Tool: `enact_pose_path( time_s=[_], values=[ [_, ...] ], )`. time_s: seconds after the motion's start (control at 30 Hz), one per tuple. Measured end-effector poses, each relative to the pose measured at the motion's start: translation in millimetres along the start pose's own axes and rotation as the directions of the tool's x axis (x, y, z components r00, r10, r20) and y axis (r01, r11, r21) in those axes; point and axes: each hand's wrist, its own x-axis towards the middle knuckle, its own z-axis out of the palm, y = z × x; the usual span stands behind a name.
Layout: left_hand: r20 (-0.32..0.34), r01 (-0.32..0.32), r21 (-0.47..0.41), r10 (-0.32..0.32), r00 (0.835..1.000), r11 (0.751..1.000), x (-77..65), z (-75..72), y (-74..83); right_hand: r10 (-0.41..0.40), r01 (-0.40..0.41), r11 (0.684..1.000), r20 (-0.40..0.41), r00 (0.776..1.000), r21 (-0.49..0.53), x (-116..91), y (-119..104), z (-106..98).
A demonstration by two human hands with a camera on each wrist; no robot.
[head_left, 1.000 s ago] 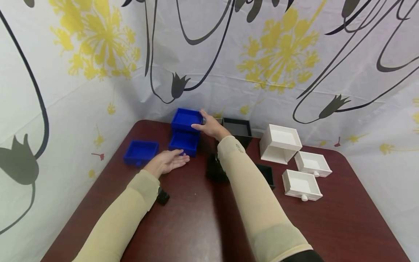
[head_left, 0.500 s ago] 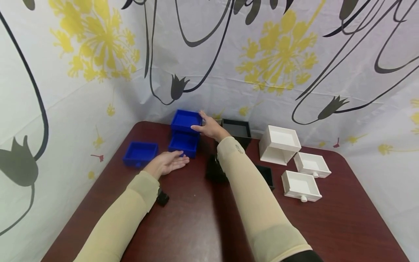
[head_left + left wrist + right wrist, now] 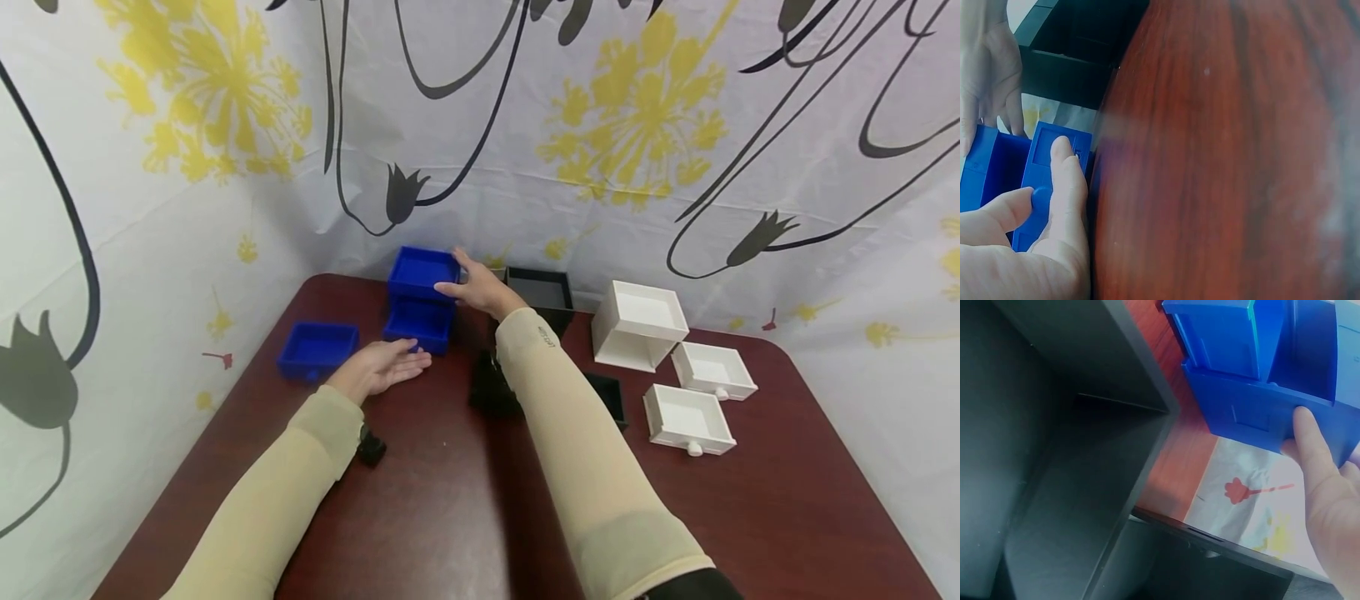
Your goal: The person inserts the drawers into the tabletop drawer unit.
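A small blue cabinet (image 3: 422, 268) stands at the back left of the table. Its lower blue drawer (image 3: 422, 323) juts out at the front. My left hand (image 3: 381, 368) is at that drawer, palm turned inward. In the left wrist view, the thumb and forefinger of the left hand (image 3: 1054, 231) pinch the drawer's round blue knob (image 3: 1040, 199). My right hand (image 3: 480, 287) rests against the cabinet's right side. In the right wrist view, a straight finger (image 3: 1311, 440) presses on the blue side wall (image 3: 1241, 412); the other fingertips are partly hidden behind it.
Left of the cabinet lies a second blue drawer (image 3: 318, 348). A black cabinet (image 3: 538, 289) stands close to my right hand, with black drawers (image 3: 609, 398) partly hidden under my forearm. Farther right are a white cabinet (image 3: 637, 321) and two white drawers (image 3: 690, 417). Patterned cloth (image 3: 480, 125) hangs behind.
The head view has shifted slightly. Both hands stay in the same places on the blue cabinet and its drawer, and no object has visibly moved.
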Motion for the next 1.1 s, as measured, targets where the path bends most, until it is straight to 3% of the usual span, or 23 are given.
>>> enact_pose_path(
  time_s=[0.37,0.67,1.1],
  values=[
    [-0.006,-0.006,0.016,0.006,1.000,1.000,5.5,-0.9,1.1,0.014,-0.015,0.997,0.022,1.000,0.073,1.6,0.1,-1.4],
    [-0.005,-0.012,0.064,0.012,1.000,0.998,5.9,2.0,-1.3,0.016,-0.017,0.997,0.021,1.000,0.082,-1.2,1.3,0.6],
    [-0.018,-0.020,0.065,0.021,1.000,0.998,6.0,1.1,1.9,0.030,-0.031,0.995,0.019,0.999,0.091,0.0,-0.2,2.1]
  ],
)
